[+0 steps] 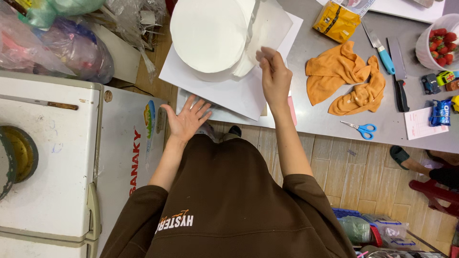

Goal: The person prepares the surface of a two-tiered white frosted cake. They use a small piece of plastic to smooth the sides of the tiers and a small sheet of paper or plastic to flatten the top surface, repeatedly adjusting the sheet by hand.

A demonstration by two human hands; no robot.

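Note:
A round white cake [208, 36] sits on a white square board [229, 91] at the near edge of a steel table [330, 114]. My right hand [273, 76] is raised beside the cake's right flank, fingers pinched on a thin white strip [246, 64] along the cake's side. My left hand [187, 118] is open with fingers spread, hovering at the table's front edge just below the board's left corner, holding nothing.
Two orange cloths [346, 79] lie right of the board, with blue-handled scissors [361, 128], two knives [389, 59], a bowl of strawberries [440, 40] and a yellow packet [337, 21]. A white chest freezer [52, 157] stands at my left. Another person's sandalled foot [406, 160] is at the right.

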